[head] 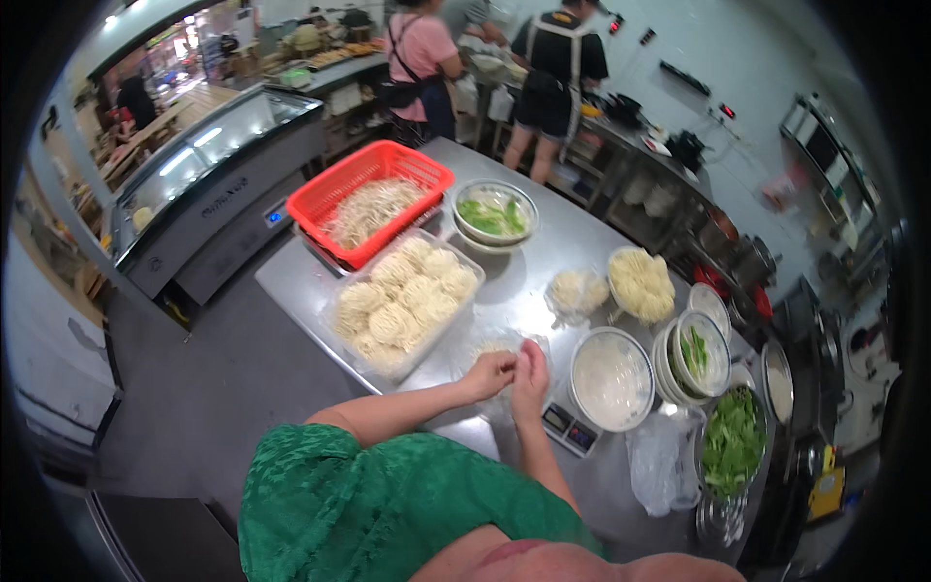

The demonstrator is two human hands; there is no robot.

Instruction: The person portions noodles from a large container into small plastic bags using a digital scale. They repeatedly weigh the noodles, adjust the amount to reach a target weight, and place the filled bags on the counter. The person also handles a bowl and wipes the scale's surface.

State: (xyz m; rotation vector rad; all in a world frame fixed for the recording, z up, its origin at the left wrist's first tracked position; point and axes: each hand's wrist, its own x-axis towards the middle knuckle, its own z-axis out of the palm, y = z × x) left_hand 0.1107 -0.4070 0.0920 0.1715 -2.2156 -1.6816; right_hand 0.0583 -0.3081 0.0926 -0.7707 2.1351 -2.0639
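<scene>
My left hand [490, 375], its fingers bent, meets my right hand [532, 376] at the fingertips over the steel table. Clear plastic film [502, 345] with pale noodles lies around and behind them; whether my fingers pinch it is not clear. A tub of coiled noodle portions [393, 325] stands to the left. Right of my hands are a large white bowl [612, 380] and a small digital scale [571, 431]. A clear bag of noodles [577, 291] lies beyond, beside a container heaped with noodle coils [643, 285].
A red basket of bean sprouts [378, 207] and bowls with green vegetables [496, 212] stand at the far side. Stacked bowls [702, 354], plastic bags [661, 462] and leafy greens [733, 441] are at right. Several people [556, 69] stand at the back counter; a glass-topped chest [218, 196] is left.
</scene>
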